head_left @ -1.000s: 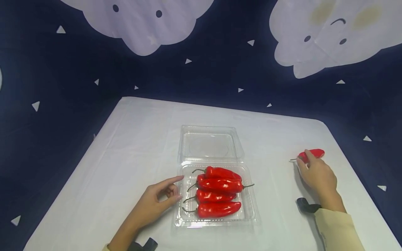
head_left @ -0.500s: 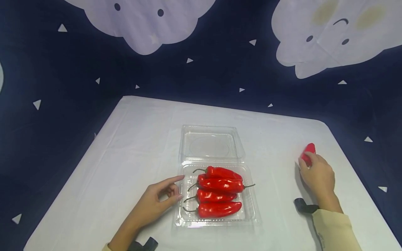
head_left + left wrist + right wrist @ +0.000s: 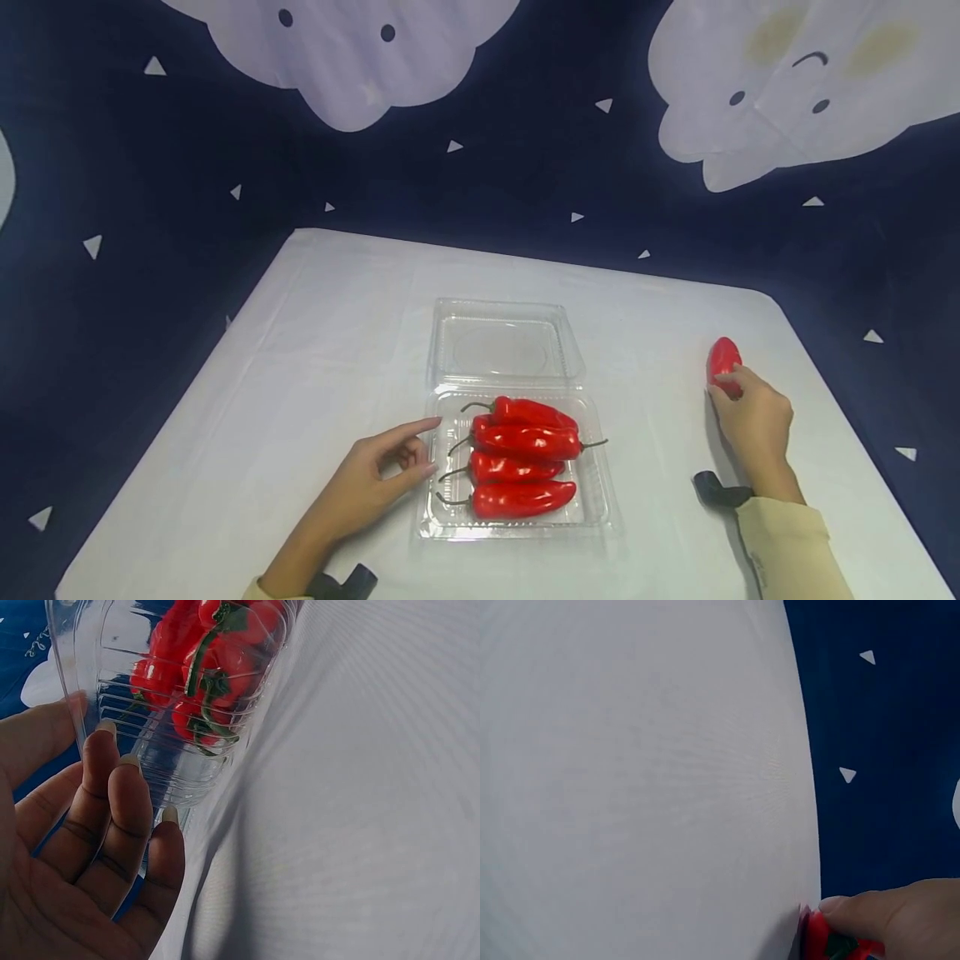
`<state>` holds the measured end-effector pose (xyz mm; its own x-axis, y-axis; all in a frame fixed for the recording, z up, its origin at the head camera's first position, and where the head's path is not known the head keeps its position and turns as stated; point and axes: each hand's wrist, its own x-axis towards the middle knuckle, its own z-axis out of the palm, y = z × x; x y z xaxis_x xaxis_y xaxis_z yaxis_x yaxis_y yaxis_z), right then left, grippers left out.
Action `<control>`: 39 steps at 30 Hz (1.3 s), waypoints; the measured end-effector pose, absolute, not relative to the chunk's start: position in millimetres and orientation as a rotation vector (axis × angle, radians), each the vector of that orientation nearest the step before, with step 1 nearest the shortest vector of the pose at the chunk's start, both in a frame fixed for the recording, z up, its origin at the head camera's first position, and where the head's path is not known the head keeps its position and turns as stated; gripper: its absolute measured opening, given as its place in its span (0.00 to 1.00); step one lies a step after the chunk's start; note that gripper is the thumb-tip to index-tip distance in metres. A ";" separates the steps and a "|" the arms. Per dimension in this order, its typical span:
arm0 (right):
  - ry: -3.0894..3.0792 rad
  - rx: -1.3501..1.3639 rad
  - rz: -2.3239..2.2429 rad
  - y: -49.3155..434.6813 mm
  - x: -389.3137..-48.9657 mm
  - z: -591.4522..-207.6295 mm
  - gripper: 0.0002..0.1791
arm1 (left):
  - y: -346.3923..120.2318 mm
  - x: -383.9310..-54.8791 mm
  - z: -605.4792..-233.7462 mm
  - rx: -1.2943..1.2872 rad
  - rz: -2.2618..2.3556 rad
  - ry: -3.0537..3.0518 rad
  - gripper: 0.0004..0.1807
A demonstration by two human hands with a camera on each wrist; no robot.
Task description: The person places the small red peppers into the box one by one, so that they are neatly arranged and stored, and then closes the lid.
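Note:
Several glossy red peppers [image 3: 522, 500] with green stems lie side by side in the base of a clear plastic clamshell box [image 3: 596, 500]. Its lid [image 3: 564, 333] is folded back flat behind it. At the box's left edge, my left hand [image 3: 367, 479] rests with index finger and thumb at the wall and the other fingers loosely bent. The left wrist view shows those fingers [image 3: 129, 799] beside the ribbed wall. Over on the right of the table, my right hand [image 3: 753, 425] pinches another red pepper [image 3: 723, 357] by its stem end. Its stem is hidden in the head view.
A white cloth covers the table [image 3: 345, 333]. Behind it hangs a dark blue curtain [image 3: 525, 167] with white clouds and triangles. The table's right edge runs close past the right hand.
My right hand has turned the pepper from lying sideways to pointing away, and has shifted slightly left with it. My left hand and the box have stayed put.

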<state>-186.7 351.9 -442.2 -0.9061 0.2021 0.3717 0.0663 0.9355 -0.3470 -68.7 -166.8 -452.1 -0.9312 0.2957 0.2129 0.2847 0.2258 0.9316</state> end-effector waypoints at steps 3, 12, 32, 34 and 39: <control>-2.667 -0.209 0.476 352.8 -184.5 -444.0 0.15 | -166.7 -68.8 -452.1 0.578 1.854 2.454 0.29; -2.555 -0.215 0.525 345.6 -175.8 -437.2 0.17 | -166.9 -69.1 -451.0 0.551 1.835 2.470 0.29; -2.455 0.095 0.855 287.9 -133.2 -396.8 0.24 | -166.3 -68.8 -450.7 0.566 1.851 2.461 0.29; -2.468 0.120 0.914 281.7 -128.6 -395.3 0.24 | -166.5 -68.6 -450.4 0.566 1.852 2.461 0.29; -2.474 0.172 1.007 266.5 -119.1 -389.9 0.26 | -166.5 -67.9 -449.6 0.547 1.847 2.459 0.29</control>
